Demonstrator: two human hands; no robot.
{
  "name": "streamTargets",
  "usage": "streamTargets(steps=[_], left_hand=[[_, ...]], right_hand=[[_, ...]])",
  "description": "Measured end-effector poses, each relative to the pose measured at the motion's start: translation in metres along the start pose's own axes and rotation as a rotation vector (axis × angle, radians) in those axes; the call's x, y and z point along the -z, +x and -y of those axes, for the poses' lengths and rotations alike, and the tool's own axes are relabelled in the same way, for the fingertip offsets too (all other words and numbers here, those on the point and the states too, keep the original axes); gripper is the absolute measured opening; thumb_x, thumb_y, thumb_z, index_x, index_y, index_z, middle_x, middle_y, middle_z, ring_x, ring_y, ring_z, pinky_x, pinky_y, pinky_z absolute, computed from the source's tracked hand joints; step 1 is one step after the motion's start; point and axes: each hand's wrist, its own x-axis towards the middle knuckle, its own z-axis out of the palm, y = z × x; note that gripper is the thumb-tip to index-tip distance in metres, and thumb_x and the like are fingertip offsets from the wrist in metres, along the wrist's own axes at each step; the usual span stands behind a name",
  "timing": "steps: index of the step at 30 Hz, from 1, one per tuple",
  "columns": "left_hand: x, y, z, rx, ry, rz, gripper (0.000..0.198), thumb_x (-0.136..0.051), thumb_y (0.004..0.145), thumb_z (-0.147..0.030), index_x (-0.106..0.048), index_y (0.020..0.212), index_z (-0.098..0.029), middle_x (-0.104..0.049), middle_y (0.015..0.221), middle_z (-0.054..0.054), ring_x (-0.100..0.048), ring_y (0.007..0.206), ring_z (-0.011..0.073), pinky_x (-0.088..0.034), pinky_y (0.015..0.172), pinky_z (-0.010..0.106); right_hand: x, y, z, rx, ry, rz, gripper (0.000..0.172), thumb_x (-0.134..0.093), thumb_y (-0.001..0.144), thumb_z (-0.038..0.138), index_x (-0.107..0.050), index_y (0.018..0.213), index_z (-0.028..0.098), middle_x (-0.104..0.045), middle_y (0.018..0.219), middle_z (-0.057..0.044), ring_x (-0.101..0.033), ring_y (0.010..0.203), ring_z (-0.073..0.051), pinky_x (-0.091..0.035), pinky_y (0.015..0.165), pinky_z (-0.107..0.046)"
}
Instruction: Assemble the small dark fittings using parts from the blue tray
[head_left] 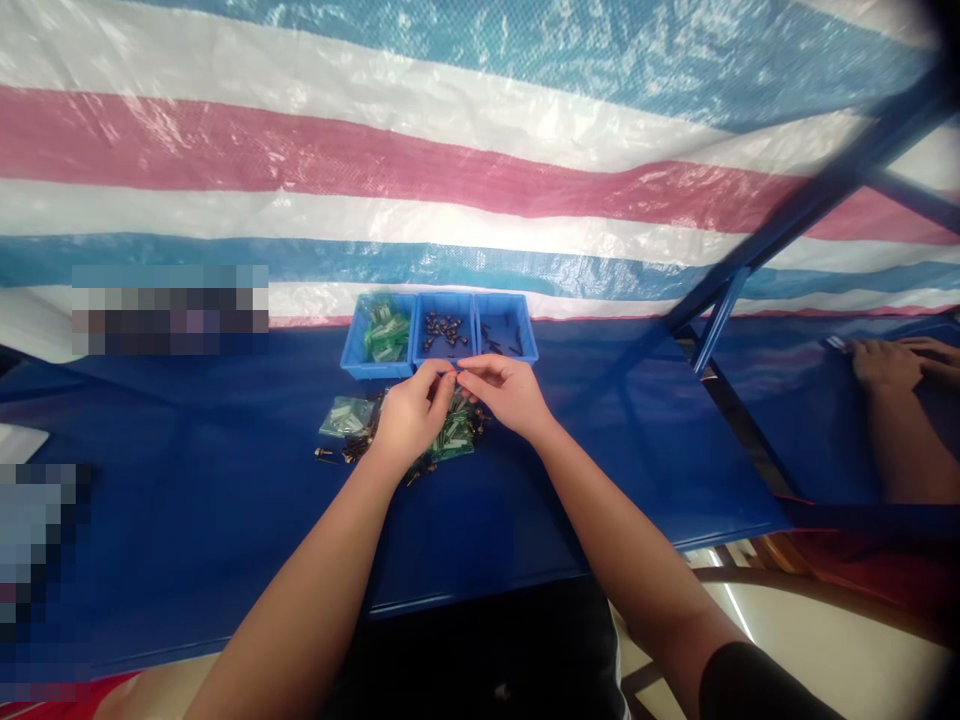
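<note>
My left hand and my right hand meet fingertip to fingertip, each closed in a pinch, just in front of the blue bins. Whatever lies between the fingertips is too small to make out. Under and around the hands is a heap of small clear packets with pale and green contents, mixed with dark screw-like parts. One flat packet rests left of my left hand. The left bin holds green-tinted packets, the middle bin small screw-like pieces, and the right bin a few thin dark pieces.
The blue table ends at a front edge near my body. Behind it hangs a striped plastic sheet. A blue metal frame rises at right, and beyond it another person's hands rest over a blue surface.
</note>
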Motion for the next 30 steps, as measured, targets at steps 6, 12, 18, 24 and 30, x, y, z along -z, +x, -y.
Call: streamTargets(steps=[6, 12, 18, 24, 30], left_hand=[[-0.0003, 0.0003, -0.0015, 0.015, 0.000, -0.012, 0.030, -0.048, 0.100, -0.045, -0.061, 0.115, -0.023, -0.064, 0.069, -0.002, -0.058, 0.057, 0.0132, -0.039, 0.058, 0.023], [0.0002, -0.0001, -0.0014, -0.009, 0.018, -0.019, 0.030, -0.048, 0.100, -0.045, -0.063, 0.115, -0.023, -0.061, 0.066, -0.004, -0.051, 0.053, 0.0107, -0.037, 0.057, 0.022], [0.0006, 0.0003, 0.0006, -0.017, 0.009, -0.006, 0.031, -0.047, 0.100, -0.045, -0.064, 0.112, -0.023, -0.066, 0.071, -0.001, -0.057, 0.057, 0.0129, -0.040, 0.060, 0.023], [0.0012, 0.0002, -0.0025, 0.009, 0.009, -0.014, 0.032, -0.047, 0.100, -0.047, -0.064, 0.111, -0.022, -0.065, 0.070, -0.001, -0.057, 0.055, 0.0123, -0.039, 0.058, 0.023], [0.0013, -0.0001, -0.0032, -0.003, 0.006, -0.016, 0.032, -0.049, 0.100, -0.046, -0.063, 0.115, -0.022, -0.062, 0.066, -0.003, -0.055, 0.056, 0.0113, -0.039, 0.058, 0.022]], right_hand=[[0.0003, -0.0006, -0.0004, 0.008, -0.082, 0.007, 0.028, -0.074, 0.079, 0.038, -0.076, 0.099, 0.018, -0.077, 0.090, -0.005, -0.070, 0.072, -0.016, -0.062, 0.069, -0.031], [0.0013, -0.0004, 0.0019, -0.005, -0.064, 0.024, 0.031, -0.071, 0.083, 0.039, -0.075, 0.104, 0.018, -0.077, 0.091, -0.006, -0.072, 0.074, -0.017, -0.062, 0.068, -0.032], [0.0008, -0.0007, -0.0010, 0.037, -0.062, 0.011, 0.031, -0.074, 0.080, 0.040, -0.074, 0.104, 0.019, -0.076, 0.086, -0.004, -0.070, 0.072, -0.016, -0.062, 0.070, -0.032], [0.0017, -0.0006, -0.0019, 0.050, -0.123, -0.005, 0.028, -0.071, 0.083, 0.038, -0.076, 0.104, 0.020, -0.078, 0.096, -0.005, -0.072, 0.076, -0.017, -0.062, 0.073, -0.032], [0.0016, -0.0002, 0.0011, 0.015, -0.104, 0.020, 0.026, -0.067, 0.086, 0.036, -0.076, 0.103, 0.018, -0.078, 0.095, -0.006, -0.073, 0.077, -0.017, -0.062, 0.072, -0.032]])
